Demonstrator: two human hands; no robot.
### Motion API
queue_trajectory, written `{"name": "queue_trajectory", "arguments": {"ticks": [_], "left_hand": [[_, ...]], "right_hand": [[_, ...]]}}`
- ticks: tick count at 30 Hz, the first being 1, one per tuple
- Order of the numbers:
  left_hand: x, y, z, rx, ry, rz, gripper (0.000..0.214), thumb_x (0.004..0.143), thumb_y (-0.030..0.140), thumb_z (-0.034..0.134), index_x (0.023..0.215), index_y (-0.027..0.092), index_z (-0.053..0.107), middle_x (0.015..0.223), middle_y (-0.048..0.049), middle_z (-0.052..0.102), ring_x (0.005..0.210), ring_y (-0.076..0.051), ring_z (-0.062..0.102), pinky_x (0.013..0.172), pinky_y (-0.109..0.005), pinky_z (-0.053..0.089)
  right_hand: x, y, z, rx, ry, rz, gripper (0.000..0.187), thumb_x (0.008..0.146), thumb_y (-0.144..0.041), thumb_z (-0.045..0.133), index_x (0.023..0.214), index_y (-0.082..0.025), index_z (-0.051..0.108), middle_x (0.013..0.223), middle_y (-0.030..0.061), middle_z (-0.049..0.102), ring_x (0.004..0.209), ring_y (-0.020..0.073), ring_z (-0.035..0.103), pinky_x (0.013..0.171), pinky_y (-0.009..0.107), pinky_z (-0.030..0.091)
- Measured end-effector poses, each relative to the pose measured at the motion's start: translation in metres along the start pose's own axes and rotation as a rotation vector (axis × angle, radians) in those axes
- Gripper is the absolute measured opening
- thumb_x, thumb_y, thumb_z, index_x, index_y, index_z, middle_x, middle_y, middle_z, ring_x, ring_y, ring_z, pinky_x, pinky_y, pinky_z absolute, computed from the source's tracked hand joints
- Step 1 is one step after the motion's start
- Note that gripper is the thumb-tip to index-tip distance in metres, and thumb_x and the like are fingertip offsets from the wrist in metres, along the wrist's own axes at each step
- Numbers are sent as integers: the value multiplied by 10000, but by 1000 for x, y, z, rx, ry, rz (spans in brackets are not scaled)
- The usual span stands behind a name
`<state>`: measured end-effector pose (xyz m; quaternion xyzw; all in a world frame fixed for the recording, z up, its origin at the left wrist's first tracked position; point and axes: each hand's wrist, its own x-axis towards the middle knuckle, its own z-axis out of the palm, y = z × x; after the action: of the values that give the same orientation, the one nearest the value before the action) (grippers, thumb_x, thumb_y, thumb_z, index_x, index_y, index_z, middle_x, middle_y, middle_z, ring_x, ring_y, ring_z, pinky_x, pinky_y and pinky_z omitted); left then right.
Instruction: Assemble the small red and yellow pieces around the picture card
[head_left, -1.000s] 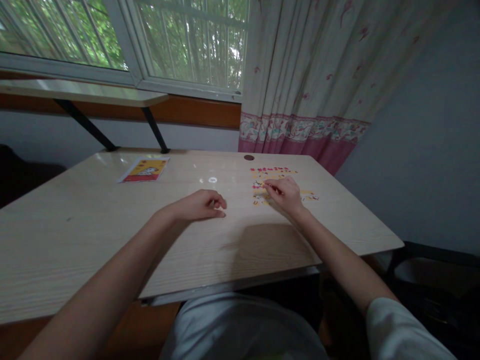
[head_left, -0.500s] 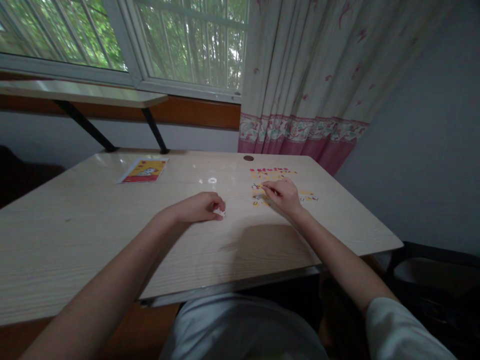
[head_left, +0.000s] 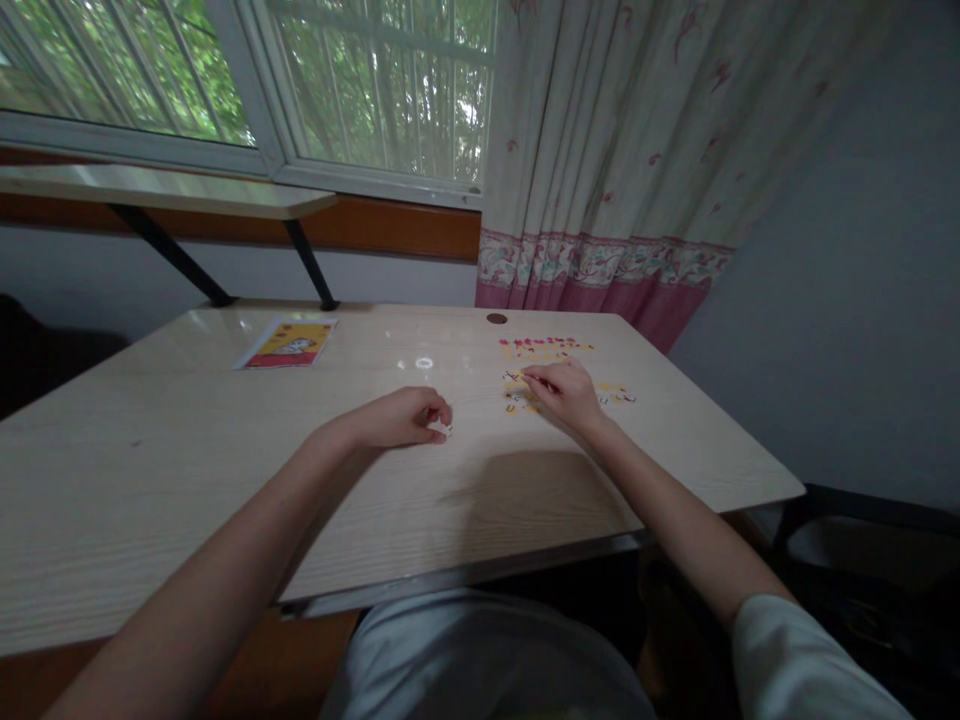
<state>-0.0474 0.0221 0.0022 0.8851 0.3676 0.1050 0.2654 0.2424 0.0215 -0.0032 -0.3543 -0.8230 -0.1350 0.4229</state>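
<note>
My left hand (head_left: 409, 415) rests low over the middle of the desk, thumb and fingers curled round a small white puzzle piece (head_left: 448, 431) whose edge shows at the fingertips. To the right, my right hand (head_left: 566, 388) pinches at a small yellow and white puzzle piece (head_left: 519, 375) in the left part of the laid-out pieces. The fingers partly cover it. Rows of red puzzle pieces (head_left: 536, 342) and yellow puzzle pieces (head_left: 540, 354) lie beyond this hand. More yellow and white puzzle pieces (head_left: 619, 396) lie to its right, and some are hidden beneath it.
A yellow and red picture sheet (head_left: 289, 343) with a white figure lies at the back left of the wooden desk (head_left: 187, 480). A raised shelf (head_left: 172, 188) stands by the window. A curtain (head_left: 600, 200) hangs behind the desk, and a dark chair (head_left: 862, 520) is at right.
The white piece at my left fingertips shows less than before, and the fingers have shifted slightly round it. My right hand stays at almost the same place among the pieces.
</note>
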Motion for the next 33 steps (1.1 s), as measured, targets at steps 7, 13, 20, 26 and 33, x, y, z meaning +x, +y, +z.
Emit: {"name": "queue_trajectory", "arguments": {"ticks": [7, 13, 20, 26, 33], "left_hand": [[0, 2, 0, 23, -2, -10, 278, 733, 383, 598, 869, 153, 675, 714, -10, 560, 641, -128, 487, 592, -222, 350], [1, 3, 0, 40, -10, -21, 292, 727, 389, 586, 853, 140, 672, 694, -9, 556, 631, -132, 493, 590, -229, 354], [1, 2, -1, 33, -23, -22, 275, 729, 376, 593, 862, 149, 671, 684, -1, 552, 617, -128, 487, 569, -220, 340], [1, 5, 2, -15, -7, -24, 234, 728, 345, 598, 839, 151, 663, 668, 11, 529, 609, -120, 474, 557, -211, 329], [2, 3, 4, -55, -11, -23, 226, 714, 334, 610, 831, 147, 658, 651, 20, 503, 599, -120, 466, 558, -215, 336]], "right_hand": [[-1, 11, -4, 44, -170, 108, 209, 892, -302, 538, 873, -190, 713, 783, 36, 718, 636, 119, 587, 692, 268, 355], [0, 4, -9, 172, -507, 187, 138, 807, -243, 587, 795, -172, 706, 639, 4, 638, 581, 96, 524, 600, 221, 331], [-2, -6, -8, 312, -786, 265, 124, 712, -132, 568, 736, -159, 686, 606, -22, 584, 559, 73, 492, 586, 199, 336], [2, 16, -23, 287, -720, 361, 140, 746, -242, 567, 740, -155, 676, 593, -17, 554, 550, 82, 452, 548, 211, 320], [-4, 60, -51, 275, -811, 512, 215, 736, -317, 562, 739, -148, 694, 651, 30, 632, 582, 114, 506, 548, 230, 354]]}}
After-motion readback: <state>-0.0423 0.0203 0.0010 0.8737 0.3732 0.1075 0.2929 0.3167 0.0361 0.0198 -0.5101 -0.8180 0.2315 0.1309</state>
